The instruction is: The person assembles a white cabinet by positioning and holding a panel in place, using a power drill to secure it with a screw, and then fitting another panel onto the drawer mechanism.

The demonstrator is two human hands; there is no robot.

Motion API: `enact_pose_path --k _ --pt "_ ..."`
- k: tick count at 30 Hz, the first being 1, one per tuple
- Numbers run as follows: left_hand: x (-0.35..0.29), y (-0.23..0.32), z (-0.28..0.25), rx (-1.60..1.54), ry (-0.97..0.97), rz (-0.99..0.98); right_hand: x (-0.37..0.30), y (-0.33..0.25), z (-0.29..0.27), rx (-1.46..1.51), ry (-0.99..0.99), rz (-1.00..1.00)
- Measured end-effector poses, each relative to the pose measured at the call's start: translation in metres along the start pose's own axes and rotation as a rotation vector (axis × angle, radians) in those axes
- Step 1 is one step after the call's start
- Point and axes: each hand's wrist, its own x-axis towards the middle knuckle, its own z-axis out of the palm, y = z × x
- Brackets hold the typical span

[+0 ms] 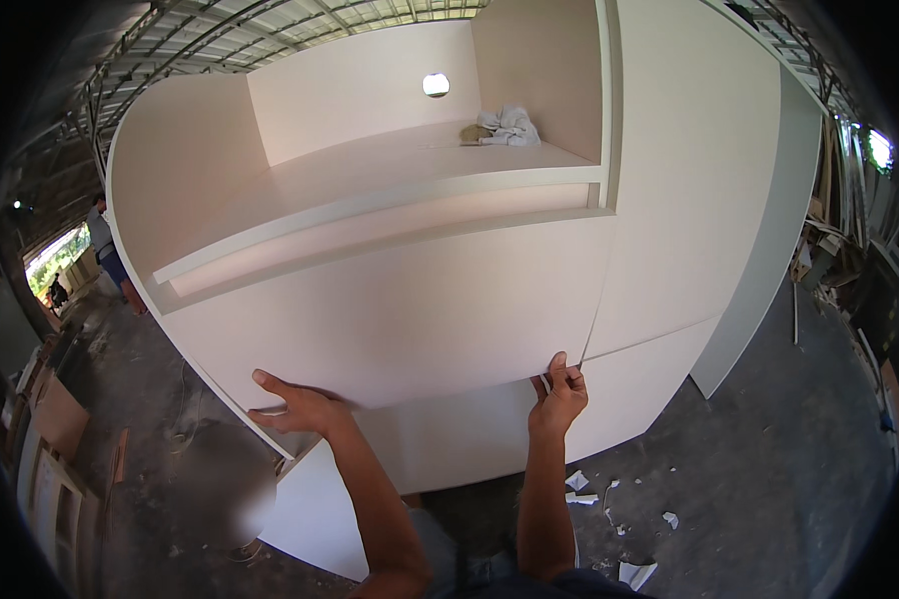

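Note:
A large white cabinet [699, 150] stands before me. Its wide front panel [400, 309] sits below an open shelf bay, with a dark gap under the panel's lower edge. At the lower left of that panel, my left hand [305, 407] has its thumb up on the face and its fingers lower down, gripping the edge. Near the lower right corner, beside the seam, my right hand [559, 399] pinches the bottom edge between thumb and bent fingers. Some of its fingertips are hidden behind the edge.
A crumpled white cloth [509, 127] lies on the shelf [370, 165]. A white board [320, 514] is low at left, by a blurred patch. Scraps [637, 574] litter the floor at right. Boards [60, 411] lean at far left, and a person [108, 245] stands beyond the cabinet.

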Motion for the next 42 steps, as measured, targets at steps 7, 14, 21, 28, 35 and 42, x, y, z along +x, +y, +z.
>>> enact_pose_path --k 7,14,21,28,35,42 --pt "0.008 -0.014 0.004 -0.009 0.038 0.019 -0.004 -0.003 0.004 -0.033 0.013 -0.034" --pt "0.001 -0.005 0.013 0.112 0.226 0.03 -0.026 0.011 0.005 -0.186 0.113 -0.171" --pt "0.009 -0.017 0.01 0.175 0.274 0.067 -0.114 -0.052 0.038 -0.032 -1.5 -1.13" --pt "-0.007 -0.004 0.016 0.03 0.197 -0.003 -0.076 -0.029 0.163 -0.028 -2.035 -1.346" --pt "-0.005 0.004 0.014 0.155 0.25 0.031 -0.078 -0.013 0.176 -0.103 -1.963 -1.345" --pt "-0.01 -0.016 -0.026 -0.074 -0.046 0.053 -0.084 -0.006 0.176 -0.181 -1.776 -1.505"
